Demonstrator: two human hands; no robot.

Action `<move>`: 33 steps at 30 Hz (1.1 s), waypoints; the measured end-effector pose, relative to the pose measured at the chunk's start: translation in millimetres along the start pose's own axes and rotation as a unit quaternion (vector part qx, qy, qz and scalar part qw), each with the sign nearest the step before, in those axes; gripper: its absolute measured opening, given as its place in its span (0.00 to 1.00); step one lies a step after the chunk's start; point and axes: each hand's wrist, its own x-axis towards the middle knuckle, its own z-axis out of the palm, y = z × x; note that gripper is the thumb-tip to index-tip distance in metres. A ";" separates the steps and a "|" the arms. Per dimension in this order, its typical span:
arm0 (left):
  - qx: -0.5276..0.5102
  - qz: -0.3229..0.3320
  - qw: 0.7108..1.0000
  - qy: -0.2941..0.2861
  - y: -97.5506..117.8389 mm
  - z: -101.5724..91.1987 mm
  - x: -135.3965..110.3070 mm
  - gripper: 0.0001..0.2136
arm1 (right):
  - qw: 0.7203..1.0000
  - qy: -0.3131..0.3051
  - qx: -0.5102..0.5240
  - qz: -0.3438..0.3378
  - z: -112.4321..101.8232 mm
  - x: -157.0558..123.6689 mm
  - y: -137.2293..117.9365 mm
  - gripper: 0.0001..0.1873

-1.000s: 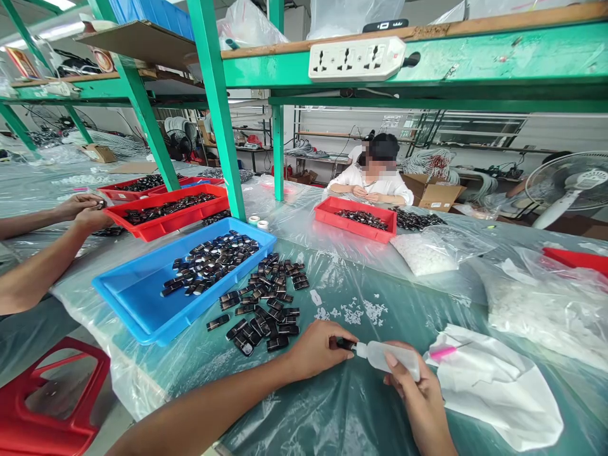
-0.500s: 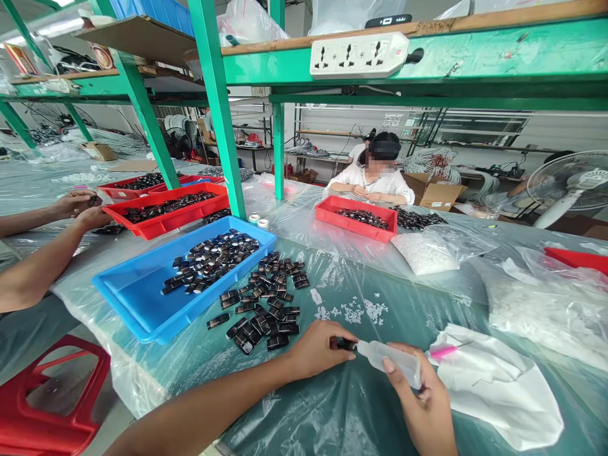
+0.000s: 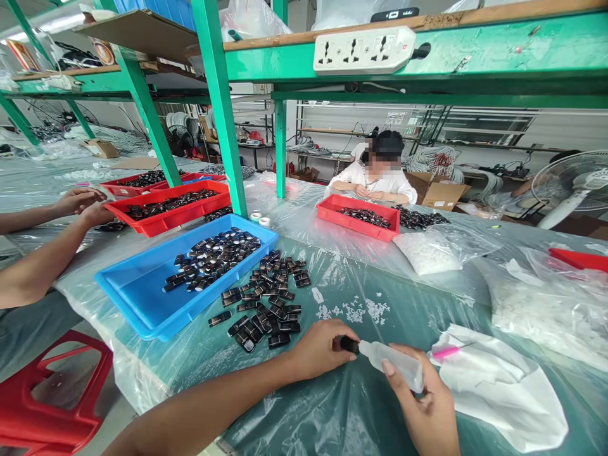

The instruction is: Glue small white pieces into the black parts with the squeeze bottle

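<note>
Between the fingertips of my left hand [image 3: 325, 348] is a small black plastic piece [image 3: 350, 344]. My right hand [image 3: 422, 392] is closed round a translucent squeeze bottle [image 3: 396, 365], its narrow tip pointing left and meeting the end of the black piece, as far as I can see. Just beyond my left hand lies a loose pile of similar black pieces [image 3: 270, 304]. Small white bits [image 3: 354, 310] are scattered on the green table past both hands. To the right of my right hand, a pink thin tool [image 3: 445, 353] rests on a white cloth [image 3: 503, 392].
A blue tray [image 3: 126, 288] of black pieces stands left of the pile. Further off are red trays [image 3: 166, 223], a red tray [image 3: 327, 218] before a co-worker, and bags of white parts [image 3: 546, 310]. Another person's hands [image 3: 80, 202] work at left. A green shelf post [image 3: 221, 120] rises behind.
The black piece in my left hand has turned a little and shows more of itself. The bottle stays against it. The whole view has shifted slightly.
</note>
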 end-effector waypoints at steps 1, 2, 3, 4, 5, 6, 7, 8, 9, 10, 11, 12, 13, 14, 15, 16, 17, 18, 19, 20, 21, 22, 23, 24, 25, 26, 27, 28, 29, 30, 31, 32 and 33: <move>0.000 0.000 1.000 0.002 -0.2 0.4 -0.2 0.10 | 1.000 -0.004 -0.002 -0.002 -0.2 -0.3 0.0 0.19; 0.000 0.001 1.000 0.005 -0.6 0.9 -0.2 0.10 | 1.000 -0.009 -0.001 -0.004 -0.5 -0.6 0.0 0.19; 0.002 0.004 1.000 0.009 -1.1 1.5 -0.1 0.11 | 1.000 -0.015 0.002 -0.006 -0.7 -0.7 0.0 0.18; 0.005 0.007 1.000 0.012 -1.7 2.0 0.1 0.11 | 1.000 -0.020 0.007 -0.007 -0.8 -0.9 0.0 0.18; 0.009 0.011 1.000 0.016 -2.2 2.4 0.4 0.11 | 1.000 -0.022 0.012 -0.009 -0.8 -1.0 0.0 0.18; 0.015 0.014 1.000 0.018 -2.6 2.6 0.7 0.11 | 1.000 -0.021 0.016 -0.010 -0.7 -1.1 0.1 0.18; 0.023 0.017 0.999 0.018 -2.8 2.7 1.0 0.10 | 1.000 -0.018 0.017 -0.011 -0.4 -1.2 0.3 0.18; 0.032 0.019 0.999 0.018 -2.8 2.6 1.3 0.09 | 1.000 -0.014 0.018 -0.013 0.0 -1.4 0.5 0.18; 0.039 0.021 0.999 0.016 -2.8 2.4 1.5 0.08 | 1.000 -0.011 0.017 -0.016 0.5 -1.5 0.9 0.18; 0.046 0.021 0.999 0.013 -2.7 2.1 1.6 0.07 | 1.000 -0.009 0.016 -0.018 0.9 -1.7 1.3 0.19; 0.052 0.021 0.998 0.009 -2.6 2.0 1.6 0.07 | 1.000 -0.008 0.016 -0.019 1.4 -1.9 1.6 0.19; 0.057 0.020 0.998 0.003 -2.7 1.9 1.5 0.07 | 1.000 -0.007 0.018 -0.018 1.7 -2.2 1.9 0.19; 0.061 0.019 0.998 -0.004 -2.9 1.8 1.3 0.07 | 1.000 -0.006 0.022 -0.015 1.9 -2.6 2.1 0.19; 0.066 0.017 0.998 -0.010 -3.1 1.9 1.2 0.08 | 1.000 -0.005 0.026 -0.011 2.1 -3.0 2.2 0.19; 0.071 0.015 0.997 -0.013 -3.5 2.1 1.0 0.08 | 1.000 -0.004 0.029 -0.005 2.1 -3.4 2.2 0.19; 0.077 0.012 0.997 -0.013 -4.0 2.2 0.8 0.08 | 1.000 -0.004 0.030 0.002 2.1 -3.7 2.2 0.20; 0.083 0.011 0.996 -0.012 -4.4 2.4 0.6 0.09 | 0.999 -0.004 0.030 0.010 2.0 -3.9 2.2 0.20; 0.089 0.010 0.996 -0.009 -4.8 2.4 0.5 0.09 | 0.999 -0.006 0.030 0.019 1.8 -4.0 2.3 0.20; 0.098 0.011 0.995 -0.005 -5.1 2.5 0.4 0.09 | 0.999 -0.009 0.031 0.026 1.7 -4.0 2.5 0.21; 0.107 0.013 0.994 -0.001 -5.4 2.4 0.3 0.09 | 0.999 -0.012 0.035 0.031 1.6 -3.8 2.7 0.21; 0.117 0.015 0.993 0.002 -5.7 2.4 0.2 0.09 | 0.998 -0.015 0.039 0.035 1.6 -3.4 3.0 0.22; 0.128 0.017 0.992 0.004 -5.9 2.3 0.1 0.08 | 0.998 -0.018 0.044 0.038 1.6 -3.0 3.4 0.22; 0.138 0.020 0.990 0.005 -6.2 2.2 0.0 0.08 | 0.998 -0.023 0.047 0.039 1.7 -2.7 3.7 0.22; 0.148 0.023 0.989 0.006 -6.5 2.1 -0.1 0.08 | 0.998 -0.026 0.049 0.039 1.8 -2.3 3.9 0.22; 0.157 0.025 0.987 0.008 -6.8 2.1 -0.1 0.07 | 0.998 -0.029 0.050 0.038 2.1 -2.1 4.0 0.22; 0.164 0.029 0.986 0.009 -7.0 2.0 -0.1 0.07 | 0.998 -0.031 0.049 0.036 2.3 -2.1 4.0 0.22; 0.168 0.033 0.985 0.011 -7.1 2.0 -0.1 0.07 | 0.998 -0.031 0.047 0.034 2.5 -2.2 4.0 0.22; 0.171 0.036 0.985 0.012 -7.1 1.9 -0.1 0.07 | 0.998 -0.029 0.045 0.031 2.8 -2.4 3.9 0.22; 0.171 0.039 0.984 0.013 -7.0 1.8 0.0 0.07 | 0.998 -0.024 0.040 0.028 3.0 -2.7 3.8 0.23; 0.169 0.041 0.985 0.013 -6.6 1.6 -0.1 0.08 | 0.999 -0.019 0.035 0.026 3.1 -3.1 3.6 0.23; 0.163 0.042 0.986 0.011 -6.1 1.4 -0.1 0.09 | 0.999 -0.015 0.029 0.023 3.0 -3.5 3.4 0.23; 0.155 0.042 0.987 0.009 -5.4 1.1 -0.2 0.09 | 0.999 -0.011 0.024 0.019 2.9 -3.8 3.3 0.24; 0.145 0.042 0.988 0.007 -4.6 0.9 -0.3 0.10 | 1.000 -0.008 0.019 0.014 2.5 -4.0 3.1 0.24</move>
